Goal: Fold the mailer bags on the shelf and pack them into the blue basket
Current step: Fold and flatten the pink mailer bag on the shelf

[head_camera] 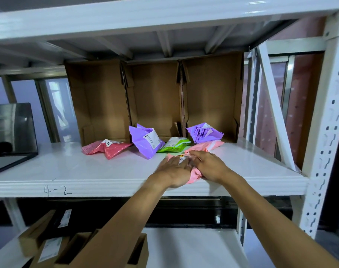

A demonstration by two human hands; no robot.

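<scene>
At the front edge of the white shelf (pixel 87 171), the left hand (pixel 174 169) presses flat, fingers straight and together, on the pink mailer bag (pixel 196 172). Right hand (pixel 209 166), at its 3 o'clock, bends fingers over the bag; pinching or not, I cannot tell.
</scene>
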